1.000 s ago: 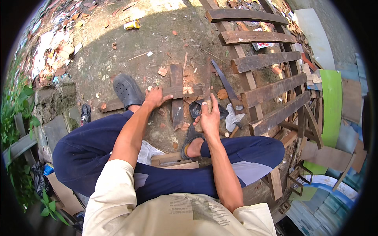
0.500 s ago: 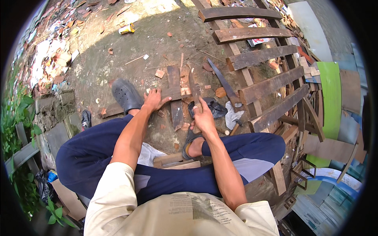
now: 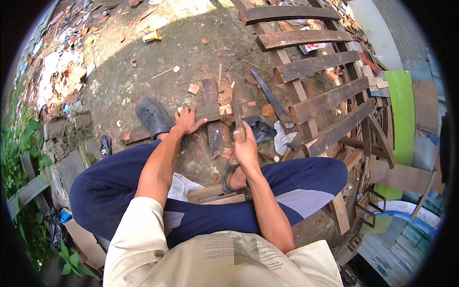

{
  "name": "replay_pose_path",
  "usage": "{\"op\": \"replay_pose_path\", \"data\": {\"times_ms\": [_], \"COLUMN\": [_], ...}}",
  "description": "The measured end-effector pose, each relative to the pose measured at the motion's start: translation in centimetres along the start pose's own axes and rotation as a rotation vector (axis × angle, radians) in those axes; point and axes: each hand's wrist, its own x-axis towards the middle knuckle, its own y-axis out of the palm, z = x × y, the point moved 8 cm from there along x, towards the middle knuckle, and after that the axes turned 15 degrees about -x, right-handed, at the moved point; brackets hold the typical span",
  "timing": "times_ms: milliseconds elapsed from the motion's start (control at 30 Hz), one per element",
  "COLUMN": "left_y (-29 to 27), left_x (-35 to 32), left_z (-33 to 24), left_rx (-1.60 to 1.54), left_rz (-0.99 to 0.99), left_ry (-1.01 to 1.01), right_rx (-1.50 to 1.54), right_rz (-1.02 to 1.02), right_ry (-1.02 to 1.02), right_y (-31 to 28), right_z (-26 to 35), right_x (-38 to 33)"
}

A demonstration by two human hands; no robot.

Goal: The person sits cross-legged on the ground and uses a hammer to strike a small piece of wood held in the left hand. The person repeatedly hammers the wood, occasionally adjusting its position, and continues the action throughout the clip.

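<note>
I sit on the dirt with my legs spread. My left hand (image 3: 189,122) presses flat on a long brown wooden strip (image 3: 143,133) where it crosses an upright dark plank (image 3: 212,112). My right hand (image 3: 245,143) is closed around the handle of a long chopping blade (image 3: 236,107), which points away from me. The blade lies against the wood just right of the plank. Reddish wood chips lie around the crossing.
A handsaw (image 3: 270,98), a hammer (image 3: 287,150) and a dark crumpled bag (image 3: 260,129) lie right of my right hand. A frame of dark slats (image 3: 315,67) fills the right side. My black clog (image 3: 153,117) rests on the strip. A green board (image 3: 404,110) stands far right.
My right hand has shifted slightly left with the blade, which now lies closer to the upright plank. My left hand has stayed pressed on the strip.
</note>
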Motion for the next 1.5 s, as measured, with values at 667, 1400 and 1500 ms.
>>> {"op": "replay_pose_path", "data": {"times_ms": [667,1400,1500], "left_y": [0.0,0.1,0.3], "left_x": [0.0,0.0,-0.1], "left_z": [-0.1,-0.3,0.2], "left_rx": [-0.004,-0.006,0.011], "left_rz": [-0.002,-0.009,-0.014], "left_ry": [0.018,0.034,0.023], "right_rx": [0.329,0.445,0.480], "right_rz": [0.172,0.194,0.067], "right_ry": [0.155,0.226,0.084], "right_y": [2.0,2.4,0.0], "right_z": [-2.3,-3.0,-0.2], "right_x": [1.2,1.1,0.2]}}
